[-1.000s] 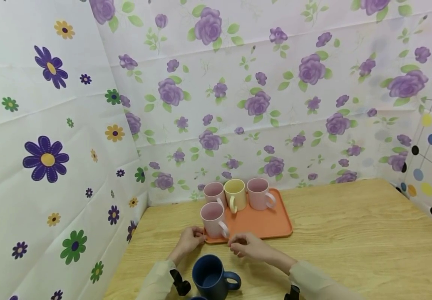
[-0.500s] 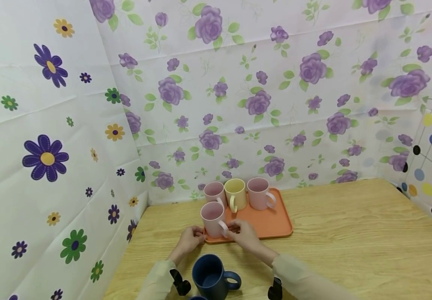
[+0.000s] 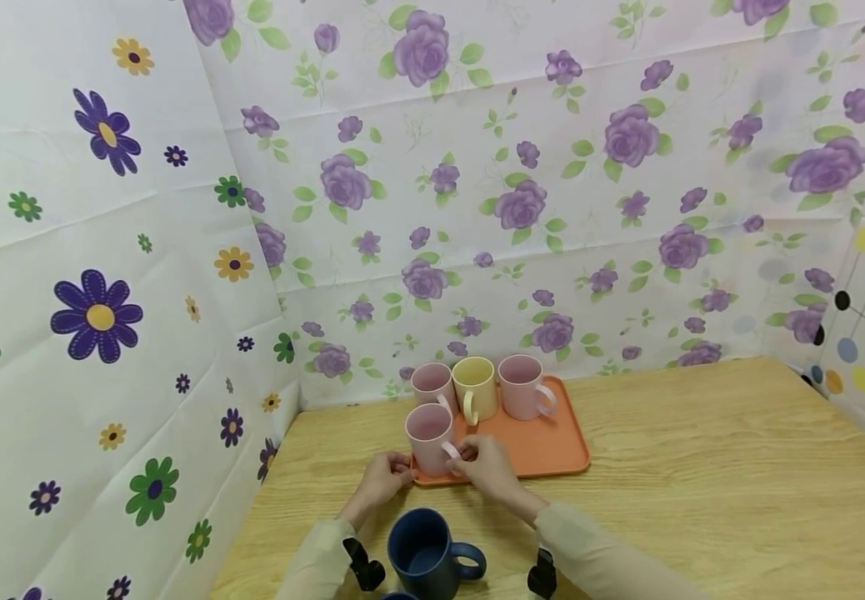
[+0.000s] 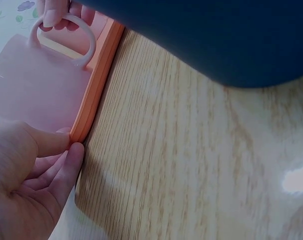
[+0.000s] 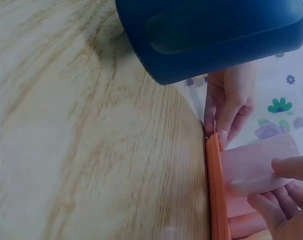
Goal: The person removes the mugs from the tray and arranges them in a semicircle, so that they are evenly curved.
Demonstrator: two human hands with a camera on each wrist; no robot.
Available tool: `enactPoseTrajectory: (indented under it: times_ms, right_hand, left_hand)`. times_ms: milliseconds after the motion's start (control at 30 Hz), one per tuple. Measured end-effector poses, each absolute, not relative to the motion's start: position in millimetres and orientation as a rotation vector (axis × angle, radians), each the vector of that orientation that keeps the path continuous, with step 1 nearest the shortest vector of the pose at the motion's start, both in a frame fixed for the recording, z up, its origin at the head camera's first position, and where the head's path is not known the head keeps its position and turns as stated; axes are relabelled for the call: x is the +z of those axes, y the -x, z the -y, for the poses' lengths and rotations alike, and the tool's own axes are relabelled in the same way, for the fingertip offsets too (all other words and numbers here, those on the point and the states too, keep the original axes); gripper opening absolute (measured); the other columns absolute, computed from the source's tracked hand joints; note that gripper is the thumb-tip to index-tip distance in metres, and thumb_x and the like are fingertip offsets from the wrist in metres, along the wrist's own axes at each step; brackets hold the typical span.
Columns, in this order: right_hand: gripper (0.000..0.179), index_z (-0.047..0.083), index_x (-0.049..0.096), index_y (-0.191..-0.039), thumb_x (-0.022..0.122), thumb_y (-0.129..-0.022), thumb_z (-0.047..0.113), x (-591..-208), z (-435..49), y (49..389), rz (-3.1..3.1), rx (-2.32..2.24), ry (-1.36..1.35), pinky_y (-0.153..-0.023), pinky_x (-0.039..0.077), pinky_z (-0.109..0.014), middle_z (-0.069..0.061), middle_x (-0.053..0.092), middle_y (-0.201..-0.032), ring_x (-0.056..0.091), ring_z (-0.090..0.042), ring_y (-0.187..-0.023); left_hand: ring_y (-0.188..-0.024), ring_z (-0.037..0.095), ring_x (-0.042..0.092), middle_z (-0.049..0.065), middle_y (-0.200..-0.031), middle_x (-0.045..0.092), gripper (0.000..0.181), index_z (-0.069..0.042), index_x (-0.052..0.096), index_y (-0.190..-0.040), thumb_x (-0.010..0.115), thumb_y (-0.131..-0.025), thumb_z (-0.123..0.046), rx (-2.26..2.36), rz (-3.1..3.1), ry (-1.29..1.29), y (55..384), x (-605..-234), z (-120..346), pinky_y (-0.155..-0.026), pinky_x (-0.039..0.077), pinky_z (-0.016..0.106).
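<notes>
An orange tray (image 3: 541, 450) holds several mugs towards the back of the table. My left hand (image 3: 386, 482) pinches the tray's front left corner, thumb on top of the rim and a finger under it in the left wrist view. At that corner stands a pink mug (image 3: 427, 446), upright on the tray with its handle (image 4: 91, 42) towards the front right. My right hand (image 3: 494, 473) pinches this handle between thumb and fingers. Behind it are a second pink mug (image 3: 431, 381), a yellow mug (image 3: 476, 390) and a third pink mug (image 3: 518, 392).
A dark blue mug (image 3: 419, 562) stands on the wooden table (image 3: 702, 483) between my forearms, its handle to the right. The rim of another blue mug (image 3: 398, 596) shows at the bottom edge. Flowered sheets (image 3: 372, 317) hang close behind the tray and along the left.
My right hand has moved up and left from in front of the tray to the front pink mug's handle and now pinches it. My left hand stays at the tray corner.
</notes>
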State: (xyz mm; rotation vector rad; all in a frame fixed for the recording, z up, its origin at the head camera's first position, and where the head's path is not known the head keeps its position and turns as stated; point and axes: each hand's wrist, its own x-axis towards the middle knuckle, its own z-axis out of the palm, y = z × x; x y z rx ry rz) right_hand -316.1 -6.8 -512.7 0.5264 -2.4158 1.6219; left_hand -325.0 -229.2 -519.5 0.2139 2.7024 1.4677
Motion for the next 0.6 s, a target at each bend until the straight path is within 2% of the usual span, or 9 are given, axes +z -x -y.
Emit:
enactPoseTrajectory:
  times_ms: [300, 600]
  right_hand:
    - [0.013, 0.004, 0.072, -0.087, 0.074, -0.076, -0.001, -514.0, -0.9, 314.9, 2.289, 1.62, -0.477, -0.061, 0.052, -0.017, -0.002, 0.067, -0.075, 0.057, -0.006, -0.067]
    - [0.015, 0.004, 0.072, -0.084, 0.073, -0.072, -0.004, -514.9, -11.5, 308.8, 2.234, 1.665, -0.414, -0.06, 0.052, -0.018, -0.003, 0.066, -0.073, 0.056, -0.005, -0.066]
  left_hand:
    - [-0.069, 0.01, 0.061, 0.018, -0.088, 0.066, 0.023, 0.015, 0.059, -0.105, 0.065, -0.088, 0.0, 1.489, -2.683, -0.226, 325.5, -517.4, 228.0, -0.062, 0.054, 0.022]
    - [-0.07, 0.012, 0.062, 0.02, -0.089, 0.065, 0.023, 0.015, 0.059, -0.106, 0.065, -0.088, 0.002, 1.504, -2.674, -0.232, 324.6, -517.7, 228.5, -0.065, 0.057, 0.027]
